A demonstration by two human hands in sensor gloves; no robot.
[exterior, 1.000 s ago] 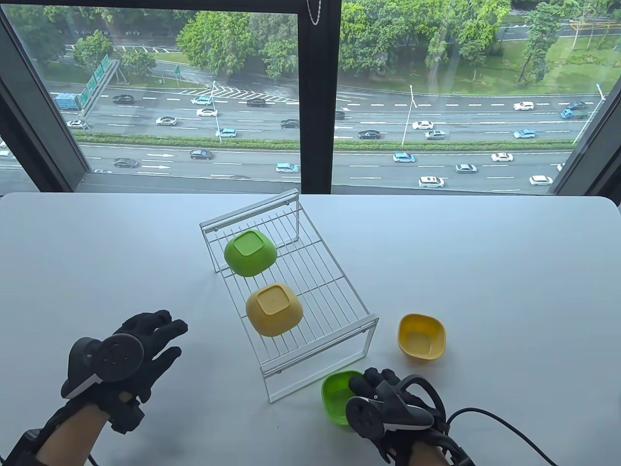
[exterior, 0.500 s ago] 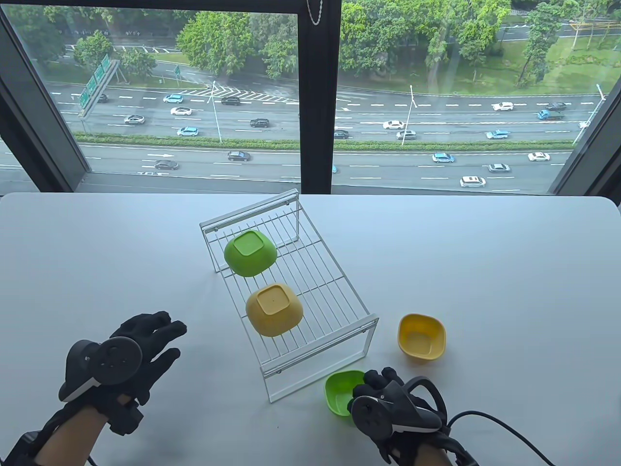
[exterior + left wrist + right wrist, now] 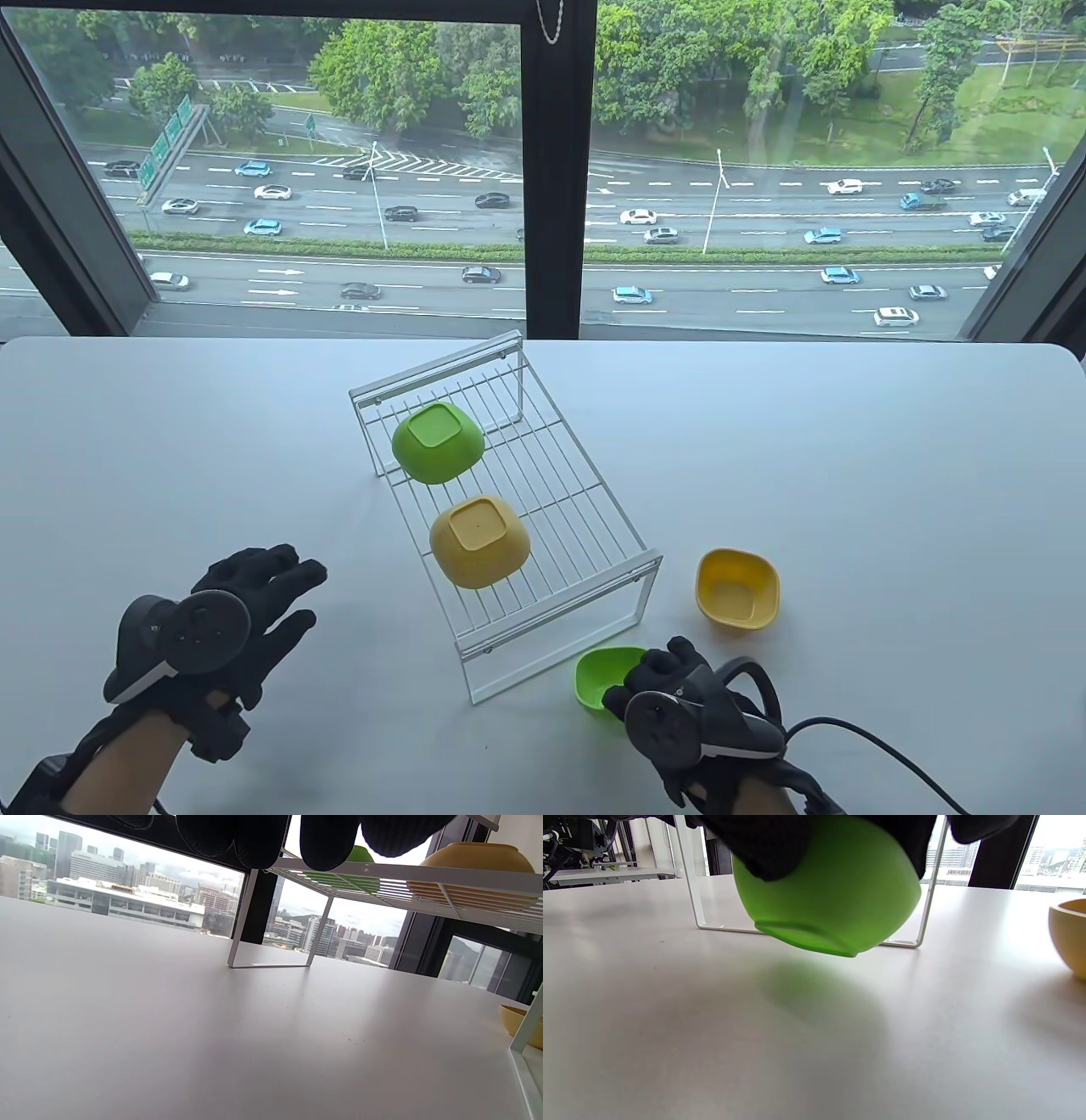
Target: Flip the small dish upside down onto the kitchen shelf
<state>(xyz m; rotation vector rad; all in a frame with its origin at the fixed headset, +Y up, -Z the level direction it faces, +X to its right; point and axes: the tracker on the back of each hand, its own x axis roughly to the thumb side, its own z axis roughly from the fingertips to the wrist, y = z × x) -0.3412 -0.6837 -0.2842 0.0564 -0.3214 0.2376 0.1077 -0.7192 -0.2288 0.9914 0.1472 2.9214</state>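
Observation:
My right hand [image 3: 657,679] grips a small green dish [image 3: 604,677] by its rim, in front of the near end of the white wire shelf [image 3: 585,518]. In the right wrist view the dish [image 3: 835,899] hangs tilted and clear of the table, with its shadow below it. A green dish [image 3: 437,443] and a yellow dish [image 3: 479,542] lie upside down on the shelf. A yellow dish [image 3: 736,590] stands upright on the table right of the shelf. My left hand [image 3: 263,594] hovers open and empty left of the shelf.
The white table [image 3: 848,475] runs to a window at the back. The shelf's near leg frame [image 3: 691,878] stands just behind the held dish. A black cable [image 3: 882,747] trails from my right wrist at the bottom right.
My right hand has lifted the green dish off the table and tilted it, shifting it slightly right. My left hand has stayed in place.

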